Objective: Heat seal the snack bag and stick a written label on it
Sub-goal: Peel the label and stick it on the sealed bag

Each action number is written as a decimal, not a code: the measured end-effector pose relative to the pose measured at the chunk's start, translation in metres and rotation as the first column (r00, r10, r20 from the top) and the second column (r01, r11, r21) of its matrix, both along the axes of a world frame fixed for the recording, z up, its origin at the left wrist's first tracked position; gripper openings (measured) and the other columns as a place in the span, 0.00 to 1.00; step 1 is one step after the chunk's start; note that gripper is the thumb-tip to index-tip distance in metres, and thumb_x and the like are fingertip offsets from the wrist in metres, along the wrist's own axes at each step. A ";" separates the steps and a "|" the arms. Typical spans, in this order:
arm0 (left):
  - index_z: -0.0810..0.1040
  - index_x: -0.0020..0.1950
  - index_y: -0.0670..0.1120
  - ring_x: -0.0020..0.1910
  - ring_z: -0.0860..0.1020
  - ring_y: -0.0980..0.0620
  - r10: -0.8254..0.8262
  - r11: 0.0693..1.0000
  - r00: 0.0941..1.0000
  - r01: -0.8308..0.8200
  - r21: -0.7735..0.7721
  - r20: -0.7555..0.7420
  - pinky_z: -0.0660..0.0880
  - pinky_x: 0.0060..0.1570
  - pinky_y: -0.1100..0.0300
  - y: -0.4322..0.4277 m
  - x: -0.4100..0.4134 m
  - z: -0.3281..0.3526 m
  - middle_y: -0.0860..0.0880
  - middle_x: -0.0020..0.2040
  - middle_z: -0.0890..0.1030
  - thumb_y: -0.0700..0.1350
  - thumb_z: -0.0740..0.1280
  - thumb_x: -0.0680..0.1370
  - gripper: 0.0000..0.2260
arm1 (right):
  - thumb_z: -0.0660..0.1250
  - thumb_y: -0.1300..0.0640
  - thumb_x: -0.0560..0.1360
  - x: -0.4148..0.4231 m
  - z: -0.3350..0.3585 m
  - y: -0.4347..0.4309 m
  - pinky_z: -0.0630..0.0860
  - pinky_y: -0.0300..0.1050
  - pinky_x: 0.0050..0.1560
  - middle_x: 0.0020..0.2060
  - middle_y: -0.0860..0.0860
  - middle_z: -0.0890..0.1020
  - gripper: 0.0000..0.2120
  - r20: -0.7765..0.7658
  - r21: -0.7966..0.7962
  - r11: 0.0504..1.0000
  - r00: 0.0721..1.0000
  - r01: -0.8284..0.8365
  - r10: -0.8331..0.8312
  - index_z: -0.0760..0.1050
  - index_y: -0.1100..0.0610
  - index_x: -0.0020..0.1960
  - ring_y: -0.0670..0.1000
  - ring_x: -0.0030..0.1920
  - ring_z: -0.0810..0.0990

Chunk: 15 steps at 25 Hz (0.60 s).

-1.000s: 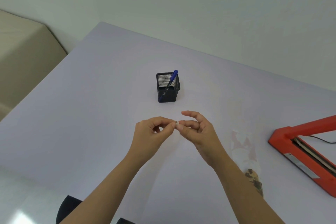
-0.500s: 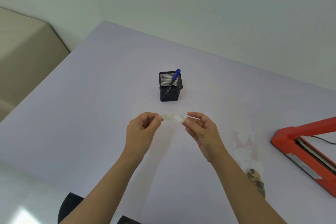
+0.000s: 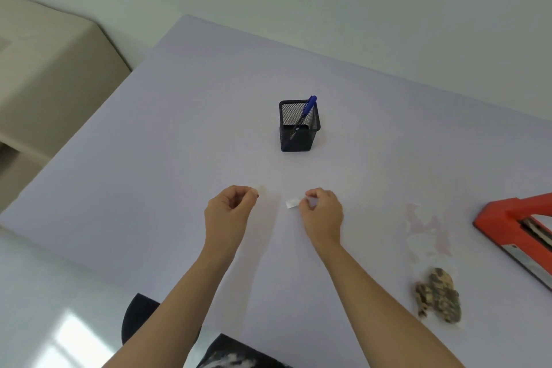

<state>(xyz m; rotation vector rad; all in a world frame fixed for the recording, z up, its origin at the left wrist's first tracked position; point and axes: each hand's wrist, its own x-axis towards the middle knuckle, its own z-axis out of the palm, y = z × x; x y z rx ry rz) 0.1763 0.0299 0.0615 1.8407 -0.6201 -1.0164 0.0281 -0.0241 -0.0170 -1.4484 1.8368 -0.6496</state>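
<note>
My right hand (image 3: 321, 212) pinches a small white label (image 3: 292, 203) between thumb and fingers above the table. My left hand (image 3: 230, 206) pinches a thin pale strip (image 3: 262, 190), apparently the label's backing paper. The two pieces are apart, with a gap between them. The clear snack bag (image 3: 430, 248) lies flat on the table to the right, with brown snacks (image 3: 439, 294) at its near end. The red heat sealer (image 3: 516, 227) sits at the right edge, partly cut off. A blue pen (image 3: 306, 112) stands in a black mesh holder (image 3: 298, 128) behind my hands.
The pale lavender table (image 3: 149, 173) spans the view. A beige cabinet (image 3: 44, 69) stands to the left beyond the table edge. A white wall rises behind the table. Dark clothing shows at the bottom near my arms.
My hands have moved apart. The label and its backing, joined between my fingertips earlier, are now separated, one piece in each hand.
</note>
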 end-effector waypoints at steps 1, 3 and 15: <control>0.81 0.38 0.48 0.40 0.79 0.51 -0.009 1.000 1.000 0.009 -0.002 0.008 0.74 0.41 0.62 -0.001 -0.002 0.000 0.47 0.38 0.83 0.42 0.68 0.74 0.05 | 0.65 0.60 0.74 0.000 0.001 0.001 0.68 0.36 0.45 0.51 0.51 0.76 0.08 -0.018 0.000 1.000 1.000 -0.009 0.009 0.77 0.58 0.53 0.50 0.44 0.78; 0.81 0.38 0.48 0.38 0.79 0.54 -0.030 1.000 0.999 0.030 -0.007 0.037 0.74 0.39 0.64 -0.004 -0.008 -0.001 0.50 0.36 0.82 0.42 0.68 0.74 0.05 | 0.65 0.59 0.74 -0.001 0.009 0.004 0.68 0.34 0.45 0.54 0.51 0.74 0.09 -0.016 0.000 1.000 1.000 -0.010 0.010 0.77 0.57 0.54 0.51 0.45 0.79; 0.82 0.43 0.46 0.43 0.77 0.61 -0.429 0.842 0.812 0.518 -0.150 0.394 0.70 0.38 0.75 -0.017 -0.131 -0.008 0.53 0.42 0.81 0.41 0.69 0.74 0.02 | 0.63 0.60 0.76 -0.118 0.077 0.035 0.71 0.32 0.46 0.46 0.43 0.78 0.13 0.455 0.069 0.995 0.890 -0.075 0.035 0.80 0.44 0.52 0.41 0.41 0.75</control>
